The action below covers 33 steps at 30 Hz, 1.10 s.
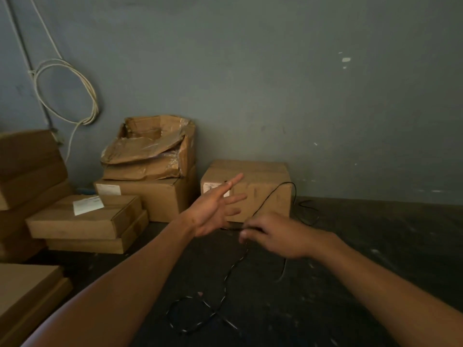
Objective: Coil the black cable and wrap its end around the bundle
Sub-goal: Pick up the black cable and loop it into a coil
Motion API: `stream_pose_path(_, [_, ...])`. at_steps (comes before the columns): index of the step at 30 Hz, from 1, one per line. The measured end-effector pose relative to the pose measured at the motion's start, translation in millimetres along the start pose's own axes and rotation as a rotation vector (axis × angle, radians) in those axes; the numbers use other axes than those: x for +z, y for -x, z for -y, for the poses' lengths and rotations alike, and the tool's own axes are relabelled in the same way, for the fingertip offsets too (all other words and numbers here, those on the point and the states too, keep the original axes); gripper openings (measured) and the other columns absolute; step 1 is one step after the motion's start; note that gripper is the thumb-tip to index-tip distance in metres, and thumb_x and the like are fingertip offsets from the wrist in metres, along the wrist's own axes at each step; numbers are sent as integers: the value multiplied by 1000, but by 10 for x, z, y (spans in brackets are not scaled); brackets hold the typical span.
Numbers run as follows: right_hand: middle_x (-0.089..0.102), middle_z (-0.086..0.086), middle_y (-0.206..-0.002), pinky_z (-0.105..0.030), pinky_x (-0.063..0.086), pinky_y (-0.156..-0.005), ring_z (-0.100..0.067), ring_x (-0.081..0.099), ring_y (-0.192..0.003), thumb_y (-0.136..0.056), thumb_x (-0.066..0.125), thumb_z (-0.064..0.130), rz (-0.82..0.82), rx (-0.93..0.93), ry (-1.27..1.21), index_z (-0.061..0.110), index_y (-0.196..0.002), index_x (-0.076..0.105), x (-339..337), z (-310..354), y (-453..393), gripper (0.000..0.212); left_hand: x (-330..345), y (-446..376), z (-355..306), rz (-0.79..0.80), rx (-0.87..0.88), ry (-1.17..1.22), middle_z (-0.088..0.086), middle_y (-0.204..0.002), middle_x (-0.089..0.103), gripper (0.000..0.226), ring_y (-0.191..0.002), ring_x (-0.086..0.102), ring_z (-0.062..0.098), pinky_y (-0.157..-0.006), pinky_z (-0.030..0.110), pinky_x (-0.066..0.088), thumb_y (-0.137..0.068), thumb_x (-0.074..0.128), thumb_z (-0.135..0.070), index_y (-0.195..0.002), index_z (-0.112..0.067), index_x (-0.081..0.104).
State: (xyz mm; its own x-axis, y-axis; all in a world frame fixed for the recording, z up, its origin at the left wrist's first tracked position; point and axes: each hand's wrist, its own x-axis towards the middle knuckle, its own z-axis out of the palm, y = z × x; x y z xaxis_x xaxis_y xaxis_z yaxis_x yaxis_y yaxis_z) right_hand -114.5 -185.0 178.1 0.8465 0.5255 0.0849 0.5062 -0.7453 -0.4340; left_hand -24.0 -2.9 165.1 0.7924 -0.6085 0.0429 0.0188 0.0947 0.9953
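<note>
Against the left wall, stacked flat cartons [82, 219] and a hanging loop of pale cord [67, 93], neither part of the job

Toward the middle, left hand [215, 209] raised, palm open, fingers spread and pointing away; a dark strand seems to cross the fingers near the tips, though too thin and blurred to be sure of a wrap

Just right of it, right hand [273, 236] curled loosely, fingertips pinching the black cable [235, 266] close under the left palm

From that pinch, one run arching up and right across the front of a sealed cardboard box [250, 189] and down onto the dark floor [375, 246] by the box's right corner; another run hanging down toward the near edge of the floor, lying there in a loose, untidy loop

By the look of it, coiling barely begun: no bundle formed yet, most of the length slack on the floor, the end-wrap entirely still to do
</note>
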Motion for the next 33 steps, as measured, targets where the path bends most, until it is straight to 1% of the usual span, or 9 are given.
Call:
stream_pose_path(5, [69, 2, -84, -37, 53, -67, -13, 63, -73, -94, 59, 32, -95, 1, 135, 22, -96, 69, -470, -7, -40, 14, 5, 95, 125, 90, -57, 1, 11, -158, 31, 41, -145, 16, 45, -113, 70, 7, -97, 42, -50, -138, -52, 46])
stream_pose_path(7, [67, 4, -80, -33, 48, -61, -13, 60, -68, -92, 62, 32, -134, 4, 173, 25, -94, 68, -633, 0, -64, 10, 24, 137, 143, 144, -82, -55, 3, -156, 33, 42, -146, 15, 41, -111, 72, 2, -94, 44, -54, -135, -56, 46])
stream_pose_path(10, [62, 12, -72, -28, 39, -55, -9, 56, -63, -89, 65, 37, -247, -19, 258, 22, -95, 70, -870, 45, -89, 17, 34, 177, 189, 197, -126, -81, -6, -152, 37, 37, -147, 13, 40, -109, 75, 1, -96, 42, -53, -132, -59, 48])
stream_pose_path(12, [62, 13, -72, -30, 42, -56, -10, 58, -65, -87, 67, 39, -297, -46, 272, 22, -94, 72, -984, 78, -92, 18, 37, 195, 221, 234, -145, -67, -3, -153, 39, 40, -146, 15, 42, -108, 76, 0, -94, 45, -54, -134, -57, 47])
stream_pose_path(15, [69, 2, -81, -39, 49, -65, -17, 61, -71, -89, 65, 37, -319, -67, 248, 21, -95, 72, -1014, 91, -101, 19, 75, 216, 230, 330, -142, -25, 3, -154, 42, 48, -145, 20, 43, -108, 76, -4, -93, 48, -54, -140, -52, 43])
stream_pose_path(18, [72, 0, -90, -40, 52, -75, -19, 64, -82, -90, 65, 32, -368, -80, 187, 19, -96, 73, -983, 49, -112, 16, 104, 252, 210, 404, -134, 68, 6, -153, 43, 49, -143, 24, 45, -107, 76, -5, -95, 47, -49, -143, -48, 40])
stream_pose_path(24, [70, 6, -85, -32, 47, -69, -7, 63, -79, -89, 67, 30, -388, -117, 148, 19, -95, 75, -944, -71, -168, 15, 92, 333, 186, 484, -177, 58, 7, -153, 42, 49, -142, 31, 42, -109, 76, 1, -96, 46, -49, -144, -48, 39])
stream_pose_path(29, [66, 18, -79, -27, 47, -69, 0, 62, -77, -91, 64, 27, -456, -101, -2, 30, -88, 71, -860, -320, -245, 8, 151, 369, 29, 647, -147, 186, 17, -159, 29, 48, -143, 25, 47, -110, 75, 5, -104, 28, -41, -152, -41, 25])
stream_pose_path(33, [61, 25, -63, -27, 38, -64, 6, 53, -63, -98, 54, 20, -467, -33, -139, 34, -75, 61, -560, -568, -271, 28, 248, 385, -87, 745, -87, 256, 18, -160, 25, 49, -143, 18, 50, -107, 78, 2, -104, 28, -42, -152, -43, 20])
